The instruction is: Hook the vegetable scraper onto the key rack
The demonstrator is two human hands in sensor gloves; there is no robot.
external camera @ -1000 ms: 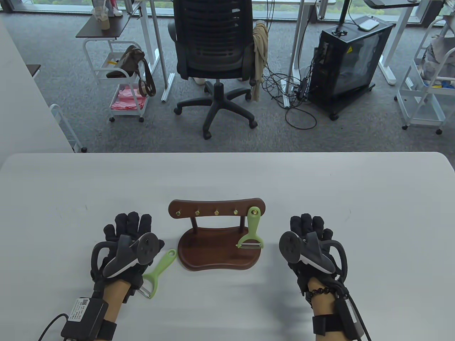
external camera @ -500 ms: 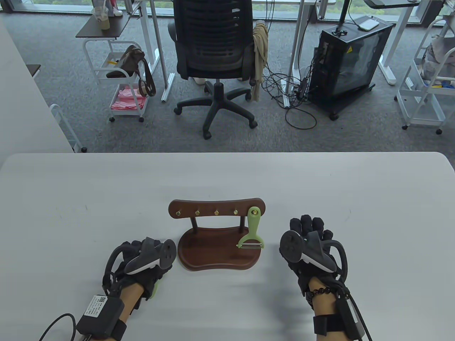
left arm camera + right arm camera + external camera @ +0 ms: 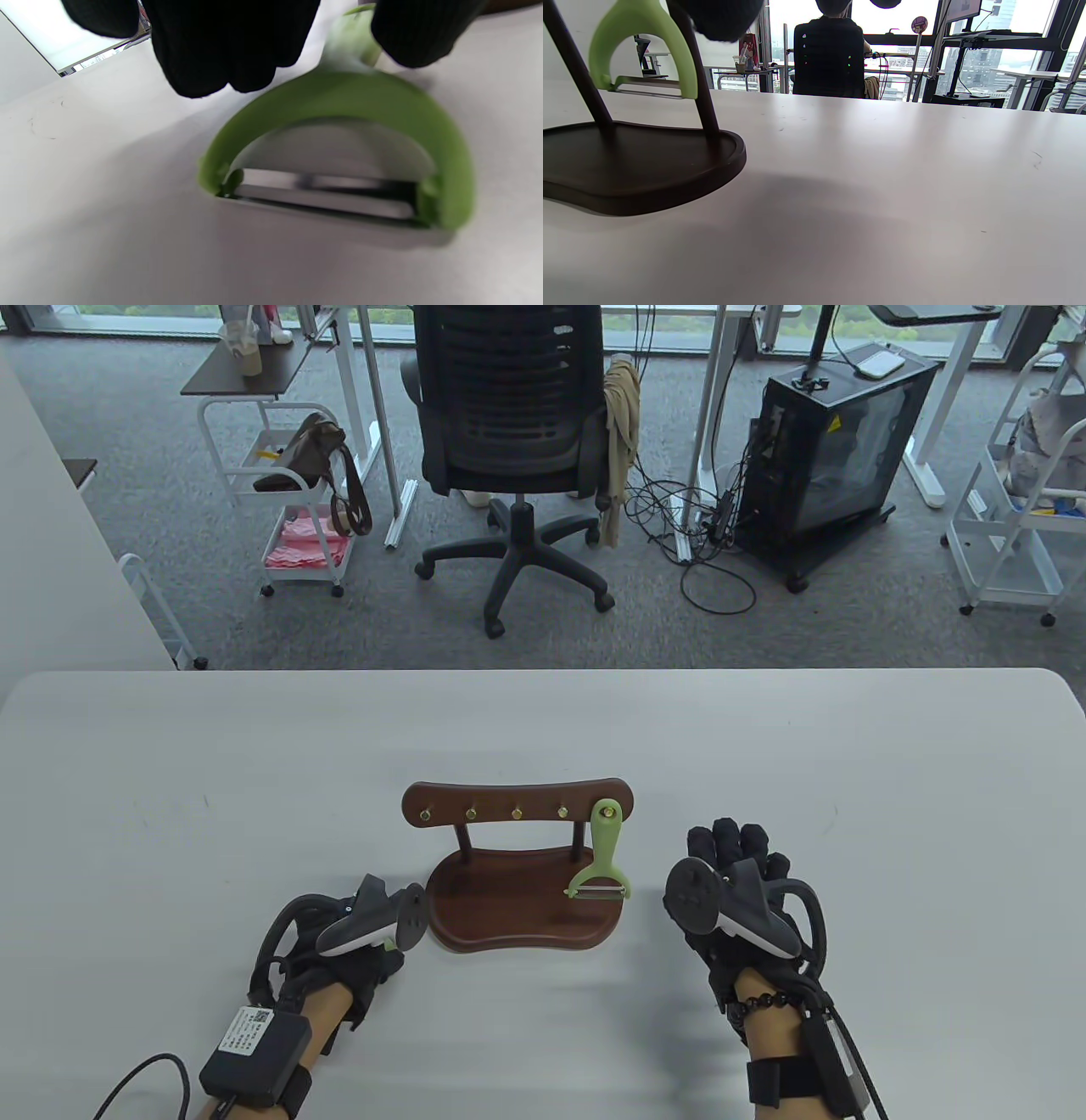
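Note:
A dark wooden key rack (image 3: 517, 806) with brass hooks stands at the table's front middle. One green vegetable scraper (image 3: 604, 857) hangs from its rightmost hook; it also shows in the right wrist view (image 3: 683, 72). My left hand (image 3: 356, 954) is curled over a second green scraper (image 3: 339, 106) just left of the rack's base, which hides it in the table view. In the left wrist view my fingers (image 3: 229, 46) and thumb close on either side of its handle, its blade low over the table. My right hand (image 3: 738, 857) rests flat and empty right of the rack.
The rack's base (image 3: 636, 169) sits close beside both hands. The white table (image 3: 764, 746) stretches wide behind and to the sides. An office chair (image 3: 509, 432) and carts stand on the floor beyond the far edge.
My left hand has moved right from beside the loose scraper to over it and has curled down around its handle. My right hand has barely moved.

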